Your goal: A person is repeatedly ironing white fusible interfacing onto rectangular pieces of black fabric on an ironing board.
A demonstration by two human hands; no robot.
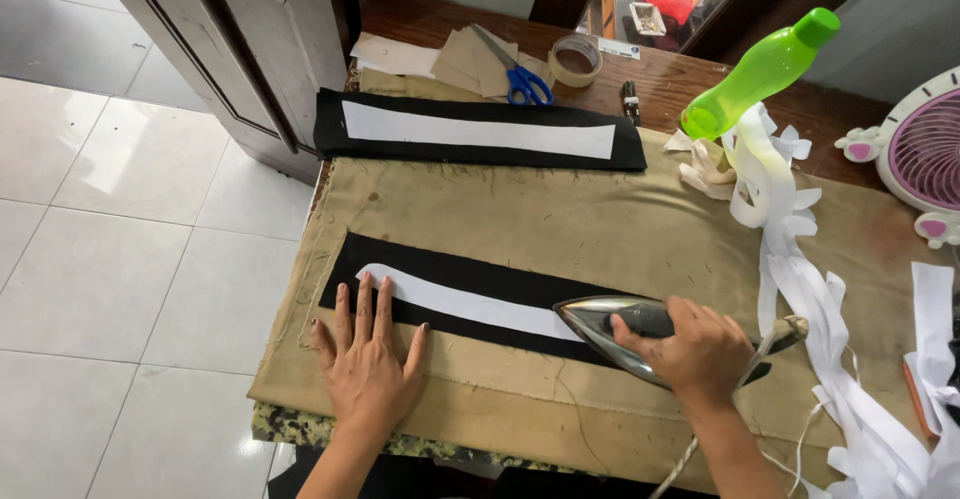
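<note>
Iron pressed on a black fabric strip, one hand steering and the other pinning the cloth.

The right hand [700, 347] was closed around the handle of the iron [640, 344], whose metal nose pointed left and sat on the white strip [470, 304] lying along the black fabric piece [450, 294]. The left hand [368, 359] lay flat with fingers spread, holding nothing, its fingertips touching the near edge of the black piece at its left end, well apart from the iron. Both rested on the tan cloth [560, 224] covering the desk. Farther back lay a second black piece [480, 134], blue-handled scissors [520, 81], a tape roll [576, 59] and a green bottle [760, 71].
</note>
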